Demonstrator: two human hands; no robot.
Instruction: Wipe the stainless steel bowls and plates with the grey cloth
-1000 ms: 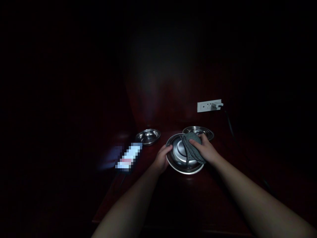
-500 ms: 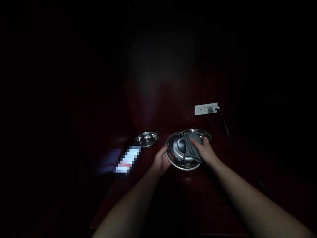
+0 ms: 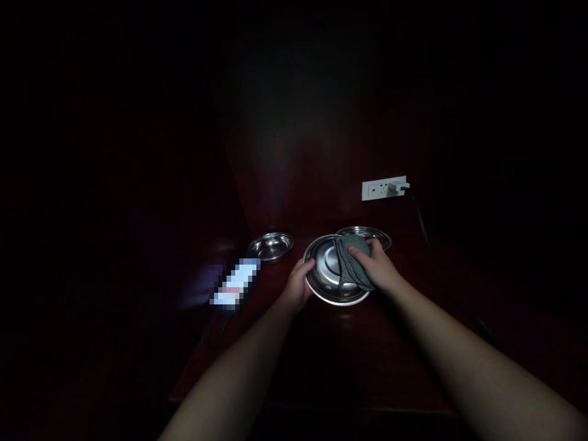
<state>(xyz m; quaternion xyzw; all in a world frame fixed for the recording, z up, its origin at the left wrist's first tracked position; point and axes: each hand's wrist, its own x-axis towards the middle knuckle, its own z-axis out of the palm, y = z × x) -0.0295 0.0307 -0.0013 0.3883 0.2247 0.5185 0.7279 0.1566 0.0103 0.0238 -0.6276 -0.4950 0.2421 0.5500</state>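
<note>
A dark red, glossy tabletop [image 3: 349, 367] fills the lower middle, its front edge a faint line near the bottom and its left corner just visible before the gloom swallows it. Behind it rises a wall [image 3: 294, 202] of the same deep red, with a dim greyish patch of light higher up; the sides of the room are too black to make out. A white socket plate [image 3: 373, 190] is set in the wall to the right, with a white plug [image 3: 399, 185] in it and a dark cable [image 3: 421, 223] hanging near it. On the left part of the tabletop, a device with a bright, pixelated screen [image 3: 236, 283] sits tilted, just in front of a small shiny bowl [image 3: 272, 247]. Towards the back right lies another shiny round vessel [image 3: 362, 231], partly hidden. In front of it, over the middle of the tabletop, a round metal dish [image 3: 324, 269] is held tilted between two hands. The left hand [image 3: 297, 288] grips its left rim, thumb on the near face and the other fingers mostly hidden. The right hand [image 3: 379, 266] clasps a folded grey-green cloth [image 3: 356, 263] against the dish's right side, thumb lying over the fabric.
</note>
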